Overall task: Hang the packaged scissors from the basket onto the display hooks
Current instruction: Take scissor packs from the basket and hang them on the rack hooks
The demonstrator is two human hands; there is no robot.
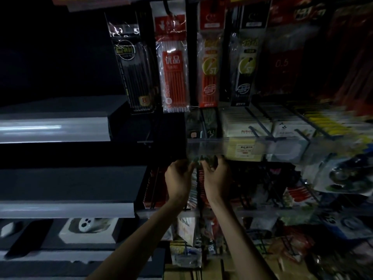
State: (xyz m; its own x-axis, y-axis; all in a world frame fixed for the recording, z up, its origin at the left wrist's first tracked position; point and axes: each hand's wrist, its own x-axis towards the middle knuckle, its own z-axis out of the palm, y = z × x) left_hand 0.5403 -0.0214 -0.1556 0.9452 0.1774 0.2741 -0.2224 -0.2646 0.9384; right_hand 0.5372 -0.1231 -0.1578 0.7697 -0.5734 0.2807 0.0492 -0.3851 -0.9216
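Plastic packet (198, 161) between left hand (177, 179), right hand (217, 178)

A dim shop aisle is seen, only faintly lit. Grey shelves (66, 130) are stacked at the left of the frame, with light caught on their pale front edges. Refill packs (173, 63) are hung across the upper centre. Boxes (238, 122) are lined up between wire dividers (261, 126) at centre right, behind a clear rail (212, 146).

glossy clear plastic refill packs (175, 63), matt dark shelf boards (66, 184) (edges smooth, shiny), thin metal hooks (260, 120)
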